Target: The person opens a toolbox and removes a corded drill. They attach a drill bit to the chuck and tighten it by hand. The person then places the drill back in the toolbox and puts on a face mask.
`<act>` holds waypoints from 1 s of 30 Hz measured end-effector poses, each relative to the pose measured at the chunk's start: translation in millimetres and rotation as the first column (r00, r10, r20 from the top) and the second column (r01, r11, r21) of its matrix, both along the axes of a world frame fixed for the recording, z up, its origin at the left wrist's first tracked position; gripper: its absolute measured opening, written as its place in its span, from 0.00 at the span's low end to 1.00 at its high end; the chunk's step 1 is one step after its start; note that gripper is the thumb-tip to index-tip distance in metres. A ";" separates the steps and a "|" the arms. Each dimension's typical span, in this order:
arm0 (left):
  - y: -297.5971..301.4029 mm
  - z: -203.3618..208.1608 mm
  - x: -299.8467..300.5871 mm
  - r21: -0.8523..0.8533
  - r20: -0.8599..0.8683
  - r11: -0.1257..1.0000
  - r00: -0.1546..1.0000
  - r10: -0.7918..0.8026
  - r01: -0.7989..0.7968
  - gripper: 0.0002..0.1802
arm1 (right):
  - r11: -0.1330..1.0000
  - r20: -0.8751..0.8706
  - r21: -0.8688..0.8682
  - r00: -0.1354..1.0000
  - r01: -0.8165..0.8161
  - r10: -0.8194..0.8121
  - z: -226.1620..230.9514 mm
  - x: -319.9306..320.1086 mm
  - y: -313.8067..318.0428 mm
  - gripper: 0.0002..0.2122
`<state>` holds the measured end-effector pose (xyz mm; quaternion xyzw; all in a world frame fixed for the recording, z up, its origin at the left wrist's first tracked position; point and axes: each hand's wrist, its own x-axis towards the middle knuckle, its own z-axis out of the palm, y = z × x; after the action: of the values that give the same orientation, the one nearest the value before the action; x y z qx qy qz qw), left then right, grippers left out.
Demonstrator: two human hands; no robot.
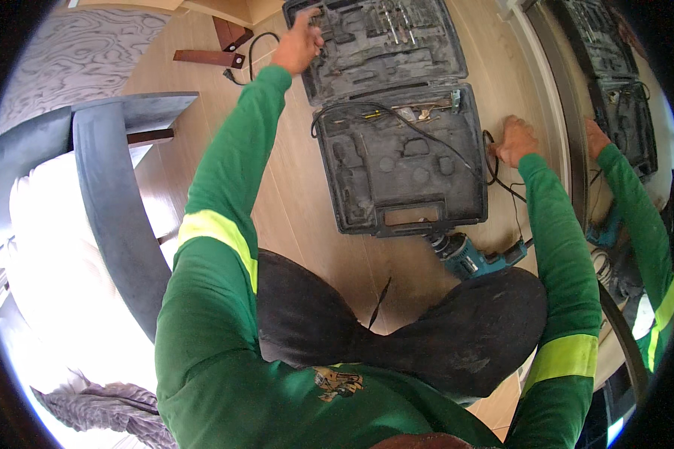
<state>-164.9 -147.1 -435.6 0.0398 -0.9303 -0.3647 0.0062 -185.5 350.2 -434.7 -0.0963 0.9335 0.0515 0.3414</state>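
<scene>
With left hand (299,46) at the upper half of the toolbox (363,153), laid open flat on the floor (292,179), presumably for easy access to the drill bits (403,26). With right hand (517,142) beside it, near the cord (513,193), perhaps for balance. With fingers partly bent on both; cannot tell of any grip. With drill (468,258) just beside, probably for handiness.

Head-worn wide fisheye, left one of side-by-side pair, looks steeply down past wearer's chest (284,404) and knees (494,314). Chest very near, along lower edge; open case (352,191) on floor (296,194) farther off, toward top. Mirror (655,179) at right repeats part of scene.
</scene>
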 end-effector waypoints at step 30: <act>-68.1 -2.5 -67.0 -0.762 0.128 0.607 0.971 -0.201 0.226 0.16 | 0.994 -0.043 -0.109 0.999 -0.028 0.023 -9.5 4.4 -4.6 0.35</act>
<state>-231.9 -215.2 -438.0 -0.0725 -0.9943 0.0705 -0.0343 -181.1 345.6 -444.1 -0.1257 0.9405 0.0067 0.3155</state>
